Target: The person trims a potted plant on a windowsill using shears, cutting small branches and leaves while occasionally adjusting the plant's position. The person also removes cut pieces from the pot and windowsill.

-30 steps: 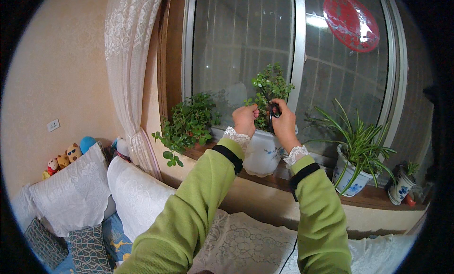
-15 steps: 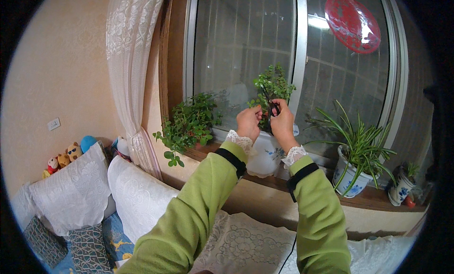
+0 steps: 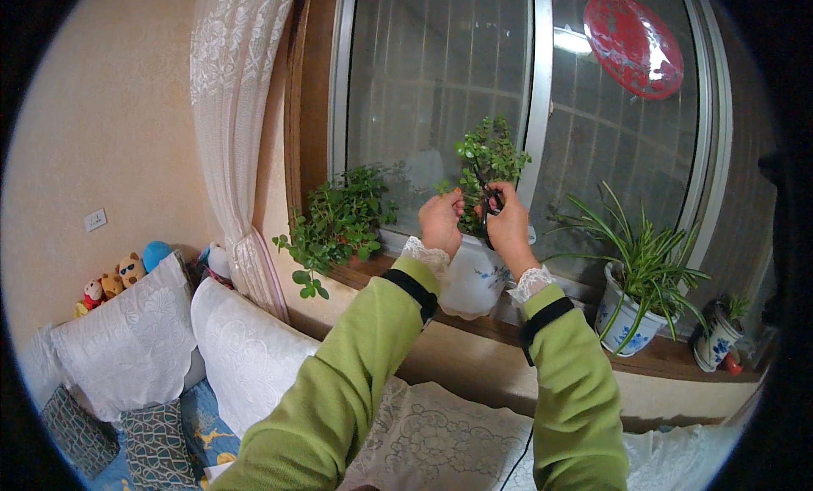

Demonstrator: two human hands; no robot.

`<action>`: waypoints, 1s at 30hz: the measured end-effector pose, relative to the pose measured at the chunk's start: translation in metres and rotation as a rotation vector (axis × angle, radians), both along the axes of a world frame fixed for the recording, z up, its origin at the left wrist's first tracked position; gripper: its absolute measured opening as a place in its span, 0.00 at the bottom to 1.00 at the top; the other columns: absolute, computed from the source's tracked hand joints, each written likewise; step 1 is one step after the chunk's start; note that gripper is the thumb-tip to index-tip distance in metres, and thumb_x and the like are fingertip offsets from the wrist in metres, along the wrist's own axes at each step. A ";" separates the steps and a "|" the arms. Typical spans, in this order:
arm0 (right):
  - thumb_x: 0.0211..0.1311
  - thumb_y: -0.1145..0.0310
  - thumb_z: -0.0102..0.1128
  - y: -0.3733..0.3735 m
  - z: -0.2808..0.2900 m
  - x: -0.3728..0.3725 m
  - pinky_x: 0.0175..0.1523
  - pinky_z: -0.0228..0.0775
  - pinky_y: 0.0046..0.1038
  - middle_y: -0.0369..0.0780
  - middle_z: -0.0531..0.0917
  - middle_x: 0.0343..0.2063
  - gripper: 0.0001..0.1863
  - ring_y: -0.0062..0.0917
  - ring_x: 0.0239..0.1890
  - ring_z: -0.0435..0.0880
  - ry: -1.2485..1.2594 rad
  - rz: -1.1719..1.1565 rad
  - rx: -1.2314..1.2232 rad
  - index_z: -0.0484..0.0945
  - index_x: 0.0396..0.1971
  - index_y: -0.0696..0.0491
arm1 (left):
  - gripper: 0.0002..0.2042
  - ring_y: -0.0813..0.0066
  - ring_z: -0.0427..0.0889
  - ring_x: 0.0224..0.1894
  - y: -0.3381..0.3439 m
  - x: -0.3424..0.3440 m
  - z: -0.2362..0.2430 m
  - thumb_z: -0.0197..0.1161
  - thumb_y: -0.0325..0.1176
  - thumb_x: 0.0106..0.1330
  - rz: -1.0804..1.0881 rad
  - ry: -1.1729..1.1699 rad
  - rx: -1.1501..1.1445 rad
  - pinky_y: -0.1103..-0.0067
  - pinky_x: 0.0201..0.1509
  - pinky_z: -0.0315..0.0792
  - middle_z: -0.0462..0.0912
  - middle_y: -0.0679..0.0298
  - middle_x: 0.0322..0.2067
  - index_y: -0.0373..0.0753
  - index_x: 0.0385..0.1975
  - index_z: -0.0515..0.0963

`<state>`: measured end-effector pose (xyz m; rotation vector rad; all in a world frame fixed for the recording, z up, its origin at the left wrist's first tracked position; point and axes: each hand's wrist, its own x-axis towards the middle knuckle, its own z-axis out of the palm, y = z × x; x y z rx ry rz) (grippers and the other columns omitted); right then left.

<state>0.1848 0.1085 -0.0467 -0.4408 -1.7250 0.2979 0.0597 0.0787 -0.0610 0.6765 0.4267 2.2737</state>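
My right hand grips black-handled scissors, with the blades pointing up in front of a bushy green potted plant. Close beside it, my left hand is closed in a pinch. A small leafy sprig shows at its fingertips; the hand hides the rest of the stem. Below both hands stands the plant's white pot, patterned with blue flowers, on the wooden windowsill. Whether the scissor blades touch a stem I cannot tell.
A trailing leafy plant sits left on the sill. To the right are a spider plant in a white pot and a small potted plant. Window glass rises behind; a lace-covered sofa lies below.
My left hand has shifted slightly left, away from the scissors, and the sprig at its fingertips moved with it. My right hand and the scissors have dropped a little.
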 end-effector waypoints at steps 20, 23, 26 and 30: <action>0.54 0.80 0.65 -0.016 0.005 0.007 0.43 0.74 0.30 0.45 0.85 0.36 0.19 0.30 0.37 0.85 0.080 -0.069 -0.060 0.75 0.47 0.56 | 0.06 0.78 0.74 0.25 -0.004 -0.004 0.005 0.65 0.24 0.64 0.016 -0.078 0.011 0.83 0.28 0.66 0.78 0.65 0.24 0.36 0.27 0.74; 0.52 0.78 0.67 -0.013 0.008 0.015 0.41 0.75 0.35 0.46 0.85 0.34 0.20 0.37 0.35 0.85 -0.071 -0.186 0.006 0.76 0.47 0.55 | 0.06 0.79 0.74 0.25 -0.010 -0.006 0.001 0.65 0.25 0.64 0.012 -0.004 0.056 0.83 0.28 0.66 0.77 0.66 0.25 0.36 0.27 0.74; 0.49 0.78 0.68 -0.007 0.013 0.020 0.41 0.74 0.41 0.47 0.84 0.33 0.21 0.43 0.35 0.84 -0.226 -0.334 0.110 0.78 0.46 0.54 | 0.07 0.79 0.74 0.25 -0.010 -0.005 0.000 0.66 0.25 0.64 0.035 0.081 0.014 0.83 0.28 0.66 0.77 0.66 0.25 0.36 0.27 0.74; 0.46 0.79 0.67 -0.005 0.020 0.022 0.42 0.73 0.44 0.47 0.83 0.31 0.21 0.45 0.36 0.82 -0.197 -0.313 0.309 0.79 0.44 0.53 | 0.07 0.80 0.72 0.25 -0.011 -0.001 0.000 0.66 0.26 0.64 0.050 0.212 0.022 0.83 0.28 0.66 0.76 0.67 0.25 0.37 0.27 0.74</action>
